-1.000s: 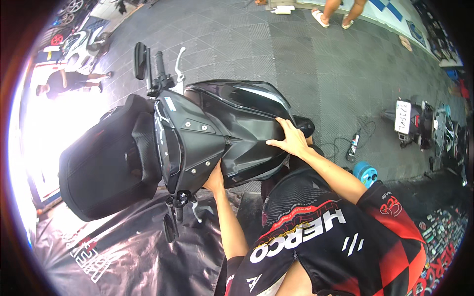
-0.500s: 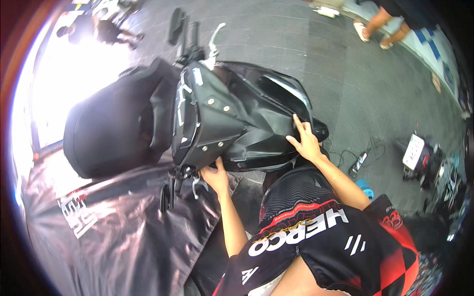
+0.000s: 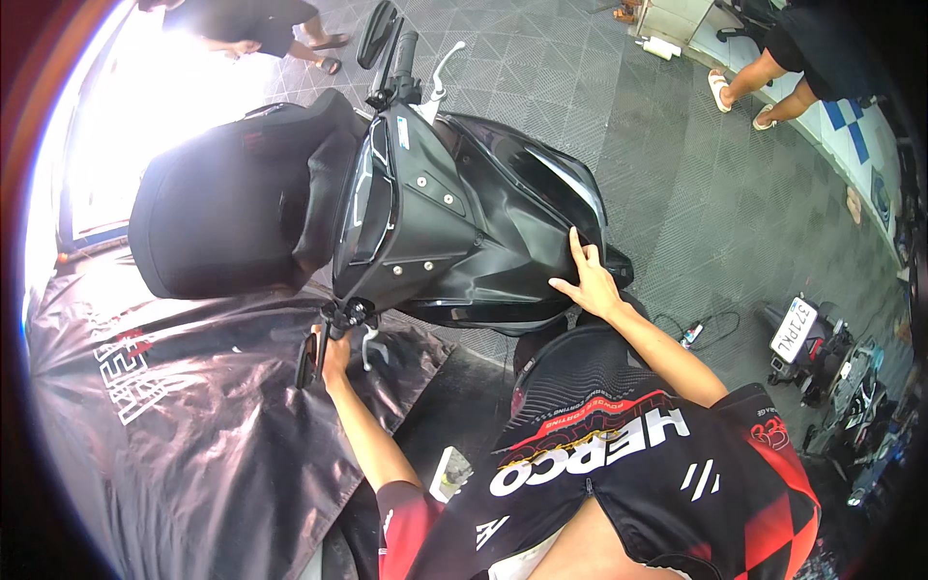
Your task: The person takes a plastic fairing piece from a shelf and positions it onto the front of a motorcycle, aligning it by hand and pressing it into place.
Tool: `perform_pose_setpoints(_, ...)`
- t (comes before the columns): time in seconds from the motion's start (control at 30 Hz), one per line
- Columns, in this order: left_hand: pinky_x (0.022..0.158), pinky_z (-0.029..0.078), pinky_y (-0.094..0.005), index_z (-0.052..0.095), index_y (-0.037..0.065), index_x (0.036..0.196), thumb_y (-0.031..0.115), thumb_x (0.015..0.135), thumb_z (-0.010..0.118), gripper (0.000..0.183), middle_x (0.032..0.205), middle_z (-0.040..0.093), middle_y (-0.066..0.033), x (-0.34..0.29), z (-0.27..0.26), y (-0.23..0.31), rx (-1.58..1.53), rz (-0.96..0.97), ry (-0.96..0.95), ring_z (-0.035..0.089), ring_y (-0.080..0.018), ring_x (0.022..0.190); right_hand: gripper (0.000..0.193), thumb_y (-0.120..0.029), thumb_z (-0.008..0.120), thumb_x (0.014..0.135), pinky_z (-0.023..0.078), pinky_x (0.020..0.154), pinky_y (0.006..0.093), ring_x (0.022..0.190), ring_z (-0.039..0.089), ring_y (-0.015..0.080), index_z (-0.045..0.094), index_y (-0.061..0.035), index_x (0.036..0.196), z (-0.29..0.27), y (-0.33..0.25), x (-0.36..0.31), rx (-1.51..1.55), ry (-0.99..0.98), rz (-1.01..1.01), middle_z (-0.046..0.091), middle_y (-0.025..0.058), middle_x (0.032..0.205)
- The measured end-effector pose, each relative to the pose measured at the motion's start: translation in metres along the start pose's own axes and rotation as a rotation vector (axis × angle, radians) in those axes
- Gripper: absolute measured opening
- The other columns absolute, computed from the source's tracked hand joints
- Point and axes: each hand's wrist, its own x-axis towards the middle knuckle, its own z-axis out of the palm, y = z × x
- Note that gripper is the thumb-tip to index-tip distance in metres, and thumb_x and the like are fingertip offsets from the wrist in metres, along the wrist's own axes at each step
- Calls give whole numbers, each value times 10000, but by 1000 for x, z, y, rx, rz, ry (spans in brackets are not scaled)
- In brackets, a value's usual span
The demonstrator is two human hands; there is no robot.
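Observation:
A black motor scooter (image 3: 503,222) stands before me, its front pointing right and its seat (image 3: 222,208) to the left. My left hand (image 3: 335,356) closes round the near handlebar grip, between the round-edged mirror (image 3: 309,360) and the silver brake lever (image 3: 369,348); most of its fingers are hidden. Resting on the scooter's front fairing is my right hand (image 3: 594,287), its fingers spread and holding nothing. The far handlebar (image 3: 406,66), its mirror (image 3: 378,35) and its lever (image 3: 447,70) stick up on the other side.
A dark plastic sheet (image 3: 242,406) with printing covers the floor at the lower left. Two other people (image 3: 246,29) (image 3: 773,82) stand farther off. Another motorcycle (image 3: 822,358) stands at the right, near a cable (image 3: 713,333) on the grey tiled floor (image 3: 667,193).
My left hand has moved left, from the scooter's near side panel to the handlebar grip. My right hand stays on the front fairing. The person at the upper left has come nearer.

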Motion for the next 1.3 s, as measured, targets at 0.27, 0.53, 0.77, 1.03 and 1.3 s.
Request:
perform_pose_setpoints(0.27, 953, 523, -482, 699, 60, 1234, 529, 892, 719, 581, 1143, 742, -209, -62, -4, 68, 127, -201, 97, 688, -422, 1111, 1200, -453, 803, 868, 559, 944, 503, 1084, 635, 502, -49, -191, 1671, -14, 1, 4, -3, -8, -9, 436, 293, 1326)
perform_pose_setpoints(0.53, 1035, 447, -487, 598, -82, 1298, 269, 895, 760, 558, 1214, 648, -278, -147, -18, 137, -95, -151, 536, 592, -435, 1177, 1219, -447, 820, 851, 524, 957, 532, 1055, 625, 474, -41, -199, 1677, -20, 0, -1, -15, -10, -60, 449, 247, 1239)
perform_pose_setpoints(0.77, 1081, 424, -492, 630, -29, 1222, 147, 910, 727, 371, 1267, 614, -231, -211, 75, 260, -363, 374, 286, 566, -412, 1236, 1267, -476, 834, 829, 560, 912, 517, 1060, 636, 493, -69, -185, 1668, -8, 17, 11, -41, 19, -58, 446, 284, 1272)
perform_pose_setpoints(1.03, 1119, 403, -503, 569, -60, 1367, 547, 871, 747, 804, 1371, 579, -311, -79, 69, 243, -169, 179, 180, 512, -463, 1327, 1309, -526, 848, 796, 562, 915, 511, 1039, 636, 487, -53, -152, 1669, 4, -3, 8, -72, 14, 29, 457, 289, 1226)
perform_pose_setpoints(1.3, 1029, 492, -470, 723, 59, 1250, 666, 817, 747, 746, 1286, 706, -190, -58, 58, 263, -254, 139, 164, 638, -417, 1208, 1288, -569, 834, 792, 540, 968, 519, 1140, 605, 510, -31, -213, 1676, 8, -4, 4, -65, 92, 46, 438, 312, 1298)
